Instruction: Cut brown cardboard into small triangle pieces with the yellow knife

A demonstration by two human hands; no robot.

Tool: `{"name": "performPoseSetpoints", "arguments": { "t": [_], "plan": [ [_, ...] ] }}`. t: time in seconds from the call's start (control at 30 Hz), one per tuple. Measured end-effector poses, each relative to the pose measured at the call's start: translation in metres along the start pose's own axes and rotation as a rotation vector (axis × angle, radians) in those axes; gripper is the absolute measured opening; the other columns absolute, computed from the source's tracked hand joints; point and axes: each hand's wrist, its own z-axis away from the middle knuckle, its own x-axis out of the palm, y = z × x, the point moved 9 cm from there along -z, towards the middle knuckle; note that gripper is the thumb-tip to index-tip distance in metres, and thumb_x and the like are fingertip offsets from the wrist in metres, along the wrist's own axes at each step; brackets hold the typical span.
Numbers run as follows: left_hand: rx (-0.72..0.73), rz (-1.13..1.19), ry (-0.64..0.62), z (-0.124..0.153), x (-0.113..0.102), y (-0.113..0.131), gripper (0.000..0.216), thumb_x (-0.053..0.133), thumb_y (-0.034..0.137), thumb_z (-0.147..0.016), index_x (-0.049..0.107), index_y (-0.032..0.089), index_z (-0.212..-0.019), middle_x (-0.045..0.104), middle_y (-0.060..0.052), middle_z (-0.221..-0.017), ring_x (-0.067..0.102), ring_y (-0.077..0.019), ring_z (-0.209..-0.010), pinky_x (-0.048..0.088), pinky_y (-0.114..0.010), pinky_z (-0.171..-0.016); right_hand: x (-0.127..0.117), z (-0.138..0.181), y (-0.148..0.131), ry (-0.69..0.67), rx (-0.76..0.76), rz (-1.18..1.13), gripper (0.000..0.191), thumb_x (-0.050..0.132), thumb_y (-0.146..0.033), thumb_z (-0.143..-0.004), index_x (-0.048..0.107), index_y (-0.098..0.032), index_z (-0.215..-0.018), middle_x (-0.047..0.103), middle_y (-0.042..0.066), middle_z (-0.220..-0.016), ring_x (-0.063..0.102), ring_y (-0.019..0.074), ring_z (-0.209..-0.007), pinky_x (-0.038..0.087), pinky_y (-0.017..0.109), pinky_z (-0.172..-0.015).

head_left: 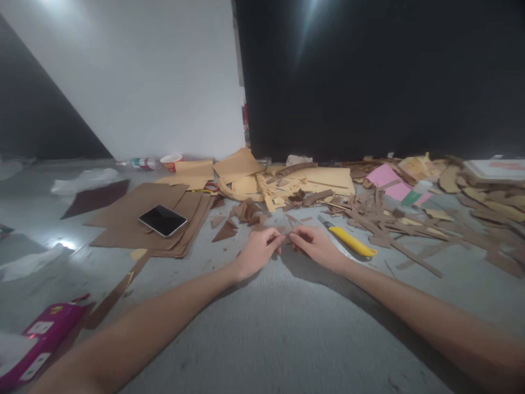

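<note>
The hands nearly meet beside a yellow-handled knife and brown scraps.

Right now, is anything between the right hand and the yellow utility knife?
No clear obstacle shows between the right hand and yellow utility knife; a pale patch beside the knife is too blurred to identify.

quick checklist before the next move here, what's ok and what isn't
1. Left hand and right hand both in view: ok.
2. Object at the fingertips identifiable: cannot tell, too small.
3. Yellow cutter out of both hands: ok, lying beside the right one.
4. Cutter's blade fully retracted: cannot tell, a grey tip shows.
5. Brown scraps well away from the hands: not ok, some lie just beyond.
6. Phone resting on brown sheets: ok.
</note>
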Motion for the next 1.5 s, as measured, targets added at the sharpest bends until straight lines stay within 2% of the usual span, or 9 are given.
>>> {"name": "performPoseSetpoints", "arguments": {
  "t": [0.2,0.43,0.63,0.8,0.97,1.1,1.2,1.37,1.5],
  "plan": [
    [-0.002,-0.004,-0.015,0.001,0.002,0.001,0.039,0.057,0.043,-0.108,0.065,0.02,-0.078,0.072,-0.001,-0.07,0.06,-0.0152,-0.063,0.041,-0.028,-0.068,-0.002,-0.002,0.0,0.017,0.002,0.003,0.042,0.062,-0.06,-0.103,0.071,-0.021,-0.091,0.065,0.0,-0.074,0.056,0.0169,-0.067,0.043,0.029,-0.062],
    [0.011,-0.031,-0.039,0.001,0.004,0.005,0.039,0.054,0.045,-0.11,0.065,0.02,-0.082,0.072,-0.002,-0.076,0.062,-0.0176,-0.071,0.041,-0.03,-0.071,-0.007,-0.001,-0.004,0.05,-0.028,0.045,0.038,0.064,-0.051,-0.102,0.069,-0.022,-0.079,0.064,0.0,-0.067,0.055,0.017,-0.064,0.044,0.03,-0.065],
    [0.162,-0.211,0.001,0.003,0.005,0.013,0.037,0.049,0.041,-0.113,0.061,0.021,-0.083,0.066,-0.006,-0.092,0.06,-0.0237,-0.099,0.048,-0.037,-0.092,-0.005,-0.003,-0.002,0.034,-0.089,0.187,0.033,0.057,-0.042,-0.104,0.068,-0.023,-0.079,0.069,0.001,-0.072,0.06,0.0194,-0.07,0.044,0.032,-0.069],
    [0.269,-0.384,0.009,0.01,0.014,0.016,0.029,0.056,0.032,-0.109,0.063,0.021,-0.084,0.062,-0.008,-0.102,0.057,-0.0269,-0.112,0.051,-0.043,-0.103,0.002,-0.006,0.005,0.029,-0.129,0.39,0.021,0.068,-0.034,-0.098,0.068,-0.023,-0.08,0.073,0.001,-0.074,0.065,0.0196,-0.073,0.043,0.035,-0.079],
    [0.312,-0.609,0.05,0.019,0.014,0.03,0.014,0.057,0.027,-0.11,0.067,0.017,-0.108,0.065,-0.011,-0.114,0.057,-0.0306,-0.119,0.052,-0.049,-0.105,0.005,-0.005,0.008,0.036,-0.145,0.494,0.018,0.072,-0.031,-0.099,0.069,-0.022,-0.084,0.074,0.001,-0.077,0.067,0.0204,-0.078,0.04,0.037,-0.086],
    [0.48,-0.647,-0.049,0.026,0.024,0.041,0.023,0.049,0.021,-0.113,0.071,0.017,-0.111,0.07,-0.011,-0.114,0.062,-0.0277,-0.117,0.053,-0.046,-0.107,0.007,-0.004,0.008,0.042,-0.16,0.505,0.016,0.07,-0.027,-0.099,0.068,-0.022,-0.084,0.074,0.001,-0.076,0.067,0.0205,-0.078,0.039,0.038,-0.087],
    [0.517,-0.6,-0.062,0.025,0.025,0.04,0.029,0.045,0.02,-0.114,0.074,0.017,-0.113,0.072,-0.011,-0.116,0.065,-0.0261,-0.116,0.055,-0.045,-0.106,0.006,-0.004,0.005,0.043,-0.142,0.49,0.011,0.068,-0.025,-0.098,0.069,-0.022,-0.087,0.073,0.0,-0.077,0.067,0.0197,-0.076,0.039,0.038,-0.087],
    [0.551,-0.519,-0.079,0.025,0.025,0.037,0.03,0.05,0.016,-0.111,0.076,0.02,-0.125,0.075,-0.011,-0.128,0.065,-0.026,-0.128,0.055,-0.046,-0.113,-0.027,0.0,-0.009,0.154,-0.151,0.572,0.013,0.059,-0.029,-0.103,0.068,-0.023,-0.109,0.077,0.005,-0.098,0.07,0.0242,-0.092,0.041,0.042,-0.095],
    [0.549,-0.444,-0.114,0.026,0.027,0.028,0.039,0.049,0.008,-0.108,0.073,0.023,-0.135,0.074,-0.01,-0.136,0.065,-0.0247,-0.134,0.053,-0.048,-0.118,-0.072,0.02,0.009,0.218,-0.042,0.806,0.024,0.056,-0.041,-0.104,0.066,-0.023,-0.117,0.075,0.012,-0.113,0.069,0.0317,-0.108,0.044,0.048,-0.1]
  ]
}}
